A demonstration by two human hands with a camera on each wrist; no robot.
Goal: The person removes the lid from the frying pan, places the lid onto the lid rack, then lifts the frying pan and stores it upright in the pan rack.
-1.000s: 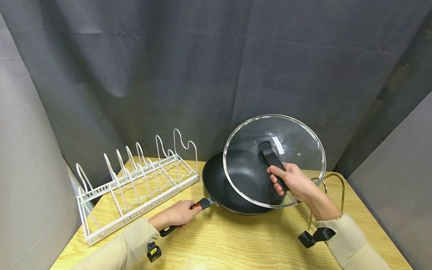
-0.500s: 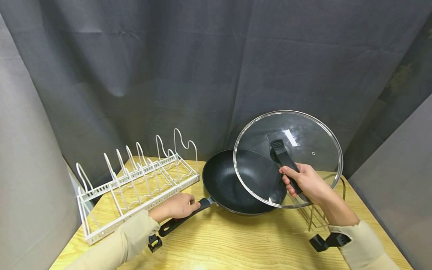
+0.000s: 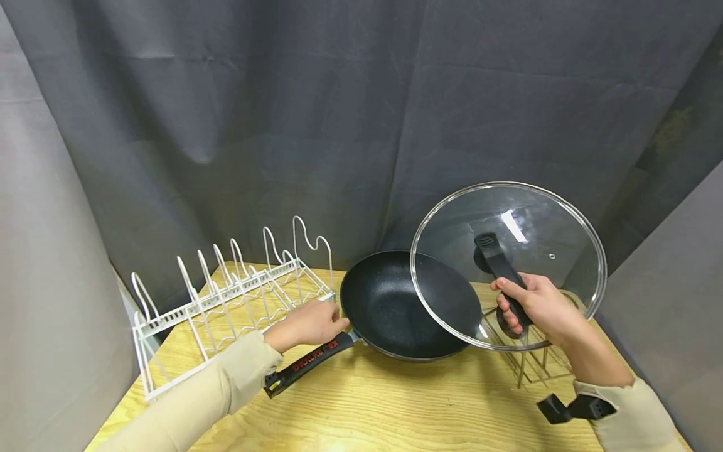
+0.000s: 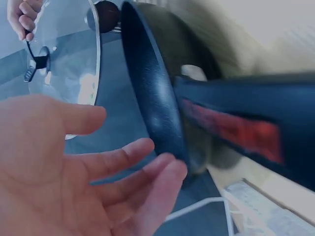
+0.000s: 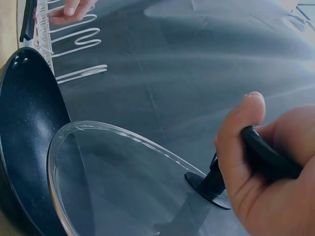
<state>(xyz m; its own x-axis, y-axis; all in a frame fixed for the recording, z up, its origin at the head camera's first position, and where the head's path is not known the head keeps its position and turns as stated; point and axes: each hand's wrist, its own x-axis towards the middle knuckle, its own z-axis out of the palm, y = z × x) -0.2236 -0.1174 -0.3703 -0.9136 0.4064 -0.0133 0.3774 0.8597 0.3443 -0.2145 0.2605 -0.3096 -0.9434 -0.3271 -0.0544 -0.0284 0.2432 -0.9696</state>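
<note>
A black frying pan [image 3: 390,301] stands on the wooden table, its black handle [image 3: 309,364] with red lettering pointing toward the front left. Just above that handle hovers my left hand [image 3: 310,323], fingers loosely bent and holding nothing; the left wrist view shows a gap between the fingers [image 4: 142,172] and the handle. On the right, my right hand [image 3: 536,307] grips the black handle [image 3: 499,260] of a round glass lid [image 3: 446,251] with a metal rim. The lid is tilted up in the air, and its left part overlaps the pan in the head view.
A white wire rack [image 3: 211,295] with several upright loops stands at the left, close to the pan's rim. At the right, a gold wire rack [image 3: 531,370] sits under and behind the lid. Grey curtain [image 3: 282,125] hangs behind the table.
My left hand has let go of the pan handle and risen a little above it. My right hand has carried the lid to the right, uncovering more of the pan.
</note>
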